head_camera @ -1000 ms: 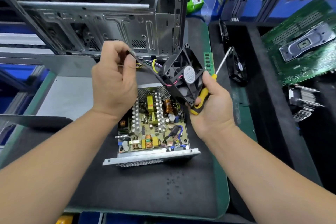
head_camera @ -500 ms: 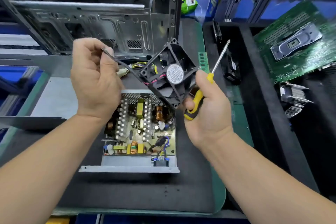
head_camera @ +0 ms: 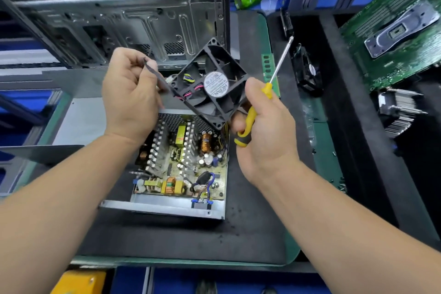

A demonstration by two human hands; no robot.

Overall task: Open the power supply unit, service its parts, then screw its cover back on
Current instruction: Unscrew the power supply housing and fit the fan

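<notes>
The left hand (head_camera: 130, 93) is pinching a thin black strip (head_camera: 156, 76) beside the square plastic fan (head_camera: 212, 88), while the right hand (head_camera: 265, 131) is gripping both that fan and the yellow-handled screwdriver (head_camera: 260, 102) above the open power supply unit (head_camera: 181, 162) on the counter (head_camera: 167, 241). With one grip doing double duty, the fan is likely at risk of slipping onto the copper coils and finned heatsinks, straining its thin red-and-black wires (head_camera: 191, 92).

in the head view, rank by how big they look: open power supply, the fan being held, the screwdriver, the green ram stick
1. power supply
2. fan, held nearer the camera, so it looks inflated
3. screwdriver, long but thin, partly hidden in the right hand
4. ram stick, partly covered
</notes>
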